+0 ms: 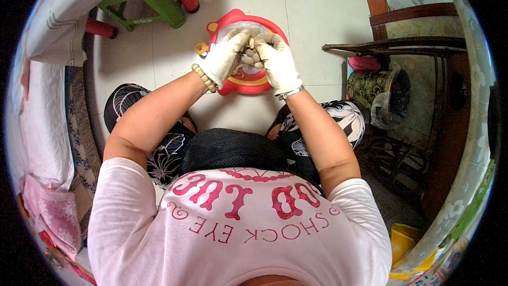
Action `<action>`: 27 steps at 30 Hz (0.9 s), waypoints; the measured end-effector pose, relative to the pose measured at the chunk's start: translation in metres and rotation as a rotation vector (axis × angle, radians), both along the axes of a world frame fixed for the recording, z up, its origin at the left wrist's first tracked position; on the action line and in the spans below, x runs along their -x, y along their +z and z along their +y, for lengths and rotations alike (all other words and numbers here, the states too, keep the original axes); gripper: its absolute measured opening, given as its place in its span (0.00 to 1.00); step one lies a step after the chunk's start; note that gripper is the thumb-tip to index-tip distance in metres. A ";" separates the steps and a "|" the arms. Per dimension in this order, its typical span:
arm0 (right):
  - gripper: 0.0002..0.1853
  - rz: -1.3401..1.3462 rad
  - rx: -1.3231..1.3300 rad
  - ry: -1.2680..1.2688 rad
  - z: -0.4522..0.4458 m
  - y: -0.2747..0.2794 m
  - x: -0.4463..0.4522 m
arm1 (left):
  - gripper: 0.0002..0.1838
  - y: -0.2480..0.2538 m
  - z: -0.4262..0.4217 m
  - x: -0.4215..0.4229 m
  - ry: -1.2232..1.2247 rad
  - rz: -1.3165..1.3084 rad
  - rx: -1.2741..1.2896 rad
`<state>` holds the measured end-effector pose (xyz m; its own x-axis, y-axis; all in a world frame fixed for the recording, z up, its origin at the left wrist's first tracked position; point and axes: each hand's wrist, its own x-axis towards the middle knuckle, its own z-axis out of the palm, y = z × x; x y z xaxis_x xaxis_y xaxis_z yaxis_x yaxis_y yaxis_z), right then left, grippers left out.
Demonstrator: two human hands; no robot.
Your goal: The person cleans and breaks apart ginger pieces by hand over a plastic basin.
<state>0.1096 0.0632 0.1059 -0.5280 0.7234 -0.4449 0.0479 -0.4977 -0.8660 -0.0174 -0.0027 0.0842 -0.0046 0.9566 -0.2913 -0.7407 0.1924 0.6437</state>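
Observation:
My left hand, in a white work glove with soiled fingers and a beaded bracelet at the wrist, is closed. My right hand, gloved the same way with a watch or metal band at the wrist, is closed against it. Between the meeting fingertips there may be a small pale yellowish piece, too small to name. Both hands are above a red round basin with ear-like bumps on its rim. Clear plastic film shows inside it. The hands hide much of the basin's contents.
The basin stands on pale floor tiles beyond my knees. A green stool is at upper left. To the right are a dark wooden frame and a patterned container with plastic film. A cloth-covered edge runs along the left.

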 end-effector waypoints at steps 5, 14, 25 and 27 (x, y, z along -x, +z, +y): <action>0.12 -0.064 -0.008 0.042 0.002 -0.006 -0.002 | 0.16 -0.003 -0.005 0.001 0.035 0.082 0.157; 0.19 0.060 0.182 -0.054 0.007 -0.022 -0.006 | 0.27 -0.048 0.003 0.029 0.060 -0.081 0.416; 0.18 0.334 0.501 -0.103 0.011 -0.026 -0.007 | 0.19 -0.062 0.001 0.029 -0.077 0.875 -0.096; 0.15 0.335 0.483 -0.087 0.012 -0.027 -0.007 | 0.17 -0.040 0.001 0.018 -0.090 0.890 -0.055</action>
